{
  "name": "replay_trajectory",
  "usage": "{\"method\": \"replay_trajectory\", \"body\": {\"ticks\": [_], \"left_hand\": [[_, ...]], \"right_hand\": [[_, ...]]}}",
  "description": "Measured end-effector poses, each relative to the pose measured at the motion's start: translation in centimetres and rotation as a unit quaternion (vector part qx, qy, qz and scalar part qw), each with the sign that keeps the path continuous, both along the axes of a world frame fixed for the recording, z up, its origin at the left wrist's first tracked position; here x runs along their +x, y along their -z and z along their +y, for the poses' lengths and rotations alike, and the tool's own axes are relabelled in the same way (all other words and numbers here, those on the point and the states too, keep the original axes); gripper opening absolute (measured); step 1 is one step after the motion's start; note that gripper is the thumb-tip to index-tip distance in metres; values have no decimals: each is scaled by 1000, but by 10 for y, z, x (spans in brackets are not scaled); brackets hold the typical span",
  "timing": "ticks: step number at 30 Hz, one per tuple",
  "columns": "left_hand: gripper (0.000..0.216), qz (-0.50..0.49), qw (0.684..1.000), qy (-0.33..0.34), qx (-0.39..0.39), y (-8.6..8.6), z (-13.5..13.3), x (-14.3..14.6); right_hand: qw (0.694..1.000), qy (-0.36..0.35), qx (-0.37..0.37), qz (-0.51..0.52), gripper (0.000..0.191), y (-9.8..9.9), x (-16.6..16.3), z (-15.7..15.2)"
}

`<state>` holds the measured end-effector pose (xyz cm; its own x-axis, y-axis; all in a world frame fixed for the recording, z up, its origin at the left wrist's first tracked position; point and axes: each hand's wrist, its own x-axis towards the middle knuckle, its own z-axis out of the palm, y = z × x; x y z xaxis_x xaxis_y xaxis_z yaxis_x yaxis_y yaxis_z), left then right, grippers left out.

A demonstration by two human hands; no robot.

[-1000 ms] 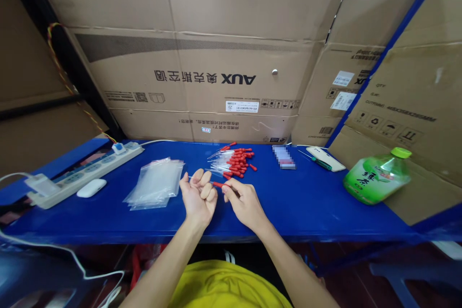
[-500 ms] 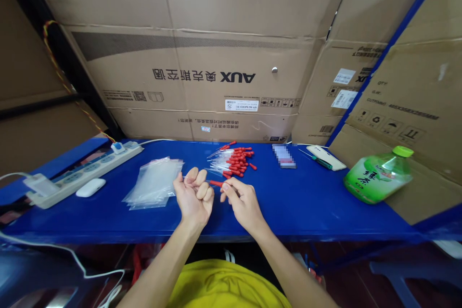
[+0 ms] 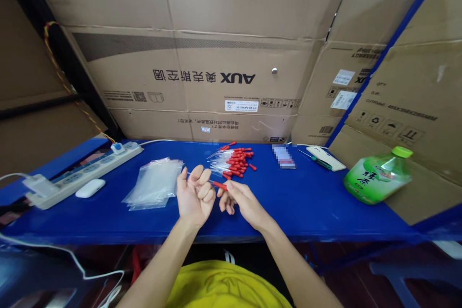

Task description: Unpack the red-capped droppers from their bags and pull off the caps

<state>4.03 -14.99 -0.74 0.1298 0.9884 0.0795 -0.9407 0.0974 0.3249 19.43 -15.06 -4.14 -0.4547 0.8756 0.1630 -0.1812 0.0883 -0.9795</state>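
From where I stand, the red-bulbed dropper [image 3: 220,186] is up between the person's two hands, over the blue table [image 3: 288,211], on the near side of a pile of similar droppers [image 3: 236,160]. The left hand [image 3: 196,199], palm turned up, has its fingers curled in around the clear tube; how firmly they press, I cannot tell. The right hand [image 3: 247,204] has thumb and forefinger clamped on the red bulb, its other fingers loosely bent beneath. To the left lie clear zip bags [image 3: 155,183]. I'd judge the dropper very light, the bulb soft and grippy like rubber, the thin tube stiff, slick and perhaps breakable if it is glass; best held close to the bulb, without any sideways bending.
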Motion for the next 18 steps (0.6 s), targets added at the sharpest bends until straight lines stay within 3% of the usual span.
{"method": "replay_trajectory", "body": {"ticks": [5, 12, 18], "left_hand": [[39, 16, 999, 30, 8, 3, 2, -2], [46, 60, 991, 121, 8, 2, 1, -3], [49, 32, 993, 116, -13, 4, 3, -4]], "right_hand": [[1000, -1, -11, -2, 51, -3, 1, 0], [1000, 8, 13, -2, 46, -3, 2, 0], [1000, 15, 17, -16, 45, 1, -1, 0]]}}
